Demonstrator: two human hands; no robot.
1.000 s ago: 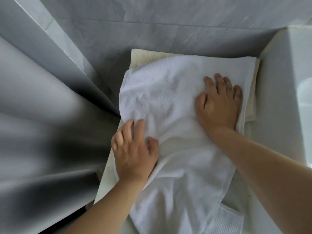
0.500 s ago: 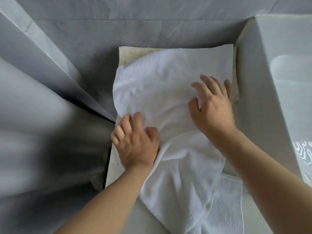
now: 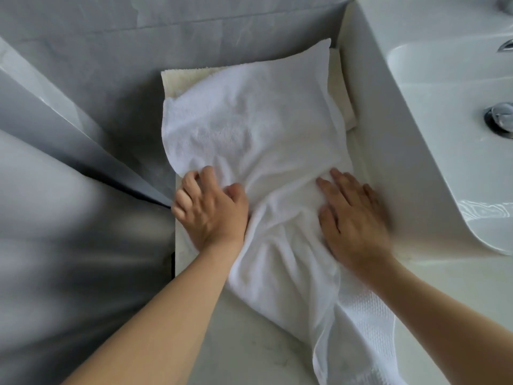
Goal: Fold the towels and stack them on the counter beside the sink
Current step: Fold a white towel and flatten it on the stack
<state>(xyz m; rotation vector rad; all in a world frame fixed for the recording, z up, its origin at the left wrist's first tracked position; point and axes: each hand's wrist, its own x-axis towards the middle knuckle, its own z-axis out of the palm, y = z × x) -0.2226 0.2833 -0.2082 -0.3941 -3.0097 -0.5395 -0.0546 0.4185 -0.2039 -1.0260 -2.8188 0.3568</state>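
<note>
White towel [image 3: 249, 129] spread over a cream folded towel [image 3: 188, 79] on the surface [image 3: 249, 343], just left of the sink [image 3: 444, 134]. Left hand [image 3: 211, 209]: grip curled, bunching the towel's left edge. Right hand [image 3: 352, 215]: grip wide, fingers straight, pressing flat on the towel. A waffle-weave towel [image 3: 369, 323] lies beneath, nearer the viewer.

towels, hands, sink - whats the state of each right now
white towel: spread over the stack, bunched and creased at the near end, unfolded tail hanging toward the person
cream towel: folded flat, lies under the white towel
left hand: fingers curled, grips the white towel's left edge
right hand: flat, fingers straight, presses the white towel
sink: holds no towel, drain plug in place
</note>
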